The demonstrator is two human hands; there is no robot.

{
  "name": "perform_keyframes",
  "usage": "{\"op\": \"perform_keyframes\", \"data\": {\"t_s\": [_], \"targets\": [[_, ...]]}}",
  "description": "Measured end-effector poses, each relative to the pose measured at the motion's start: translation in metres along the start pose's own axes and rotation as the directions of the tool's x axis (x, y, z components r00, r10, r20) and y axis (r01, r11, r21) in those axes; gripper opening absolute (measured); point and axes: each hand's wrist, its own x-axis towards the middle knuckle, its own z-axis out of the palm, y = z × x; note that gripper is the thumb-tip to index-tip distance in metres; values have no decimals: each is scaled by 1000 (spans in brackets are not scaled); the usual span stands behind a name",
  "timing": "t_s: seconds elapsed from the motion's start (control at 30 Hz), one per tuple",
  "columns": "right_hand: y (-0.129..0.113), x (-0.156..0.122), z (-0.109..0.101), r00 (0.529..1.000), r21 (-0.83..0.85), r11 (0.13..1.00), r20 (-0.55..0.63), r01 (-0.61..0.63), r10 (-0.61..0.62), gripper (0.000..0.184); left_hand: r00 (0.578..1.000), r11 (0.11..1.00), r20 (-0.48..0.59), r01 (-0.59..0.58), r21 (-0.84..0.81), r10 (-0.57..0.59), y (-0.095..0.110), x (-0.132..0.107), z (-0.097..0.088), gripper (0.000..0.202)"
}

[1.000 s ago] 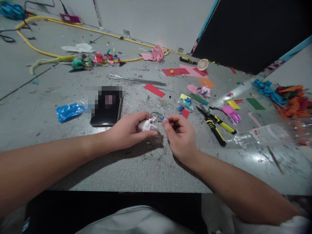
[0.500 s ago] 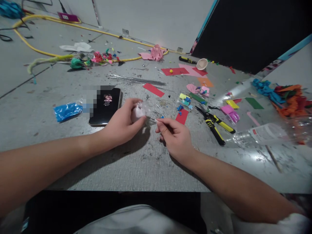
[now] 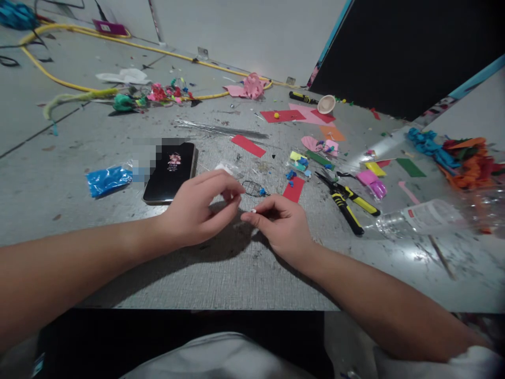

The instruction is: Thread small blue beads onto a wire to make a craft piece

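Note:
My left hand is half curled, its thumb and fingertips slightly apart, with nothing visible between them. Just behind its knuckles lies a clear packet with white, clay-like stuff, partly hidden by the hand. Between thumb and forefinger, my right hand pinches a small white piece of clay. A dark wire loop with a crossed mesh rests on the table beyond both hands. A small blue lump sits at its right end, close to my right fingers.
A phone and a blue packet lie left. Yellow-black pliers and a plastic bottle are at right. Red card pieces, thin wires and coloured clay packets lie scattered; a yellow cable runs behind.
My left hand has let go of the white packet, which now lies behind it, and has come nearer the right hand. The right hand has shifted slightly down and left with the white piece.

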Motion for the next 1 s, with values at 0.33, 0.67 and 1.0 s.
{"op": "perform_keyframes", "data": {"t_s": [0.33,0.67,1.0], "targets": [[7,0,-4,997,-76,996,68,44,-39,40,987,985,134,-63,-160,85,-9,3,7,23],[6,0,1,995,42,996,62,-85,82,25,989,993,146,-6,-116,24,-8,3,7,20],[2,-2,-5,970,-267,934,112,237,-214,24,933,966,336,-43,-255,131,-9,-1,8,22]]}}
